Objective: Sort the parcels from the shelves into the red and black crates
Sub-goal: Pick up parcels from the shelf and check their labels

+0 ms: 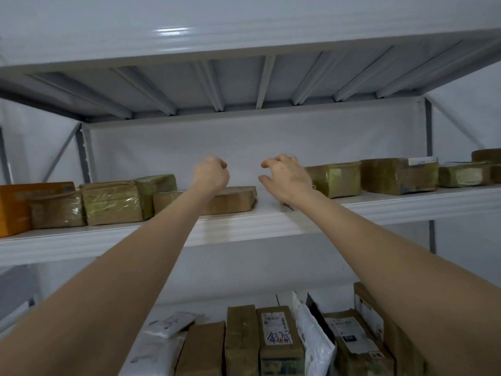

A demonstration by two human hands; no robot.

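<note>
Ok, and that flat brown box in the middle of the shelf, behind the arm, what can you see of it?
The flat brown box is plain cardboard, low and wide. It lies flat on the white shelf, near the front edge. The left forearm crosses in front and hides its middle. Its left end sits beside a taped parcel.

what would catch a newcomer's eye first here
The left hand, curled, and the right hand, fingers spread, reach empty toward the upper shelf, near a flat brown parcel. Tape-wrapped parcels line that shelf on both sides, with an orange box at far left. A packed row of parcels stands below.
</note>
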